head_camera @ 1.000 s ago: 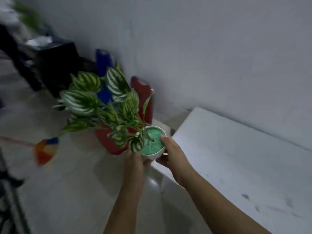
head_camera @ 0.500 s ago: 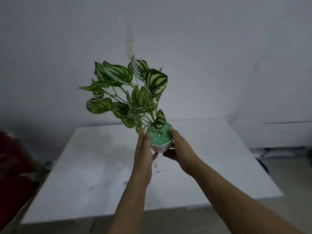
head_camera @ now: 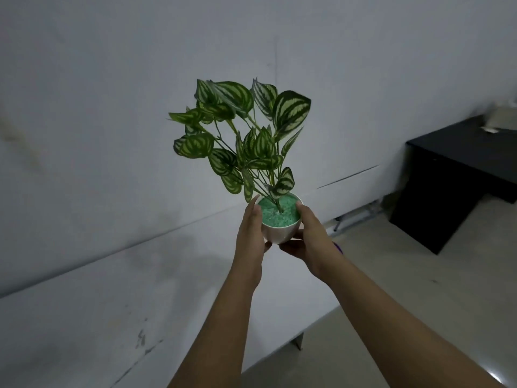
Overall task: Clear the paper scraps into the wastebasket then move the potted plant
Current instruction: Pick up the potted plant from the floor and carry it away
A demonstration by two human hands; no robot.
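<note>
The potted plant [head_camera: 279,231] is a small white pot with green filling and striped green leaves leaning up and to the left. It hangs in the air above the far right part of the white table [head_camera: 112,303]. My left hand [head_camera: 250,233] clasps the pot's left side. My right hand [head_camera: 310,239] cups its right side and underside. No paper scraps or wastebasket are in view.
A grey wall stands right behind the table. A black desk [head_camera: 458,169] with pale items on top sits at the right, across a strip of light floor [head_camera: 419,289]. The table's right edge and a leg [head_camera: 298,341] show below my right forearm.
My view has swung right along the table, from the red and blue objects at its left end to its right end. Both hands carried the plant rightward with it, still gripping the pot.
</note>
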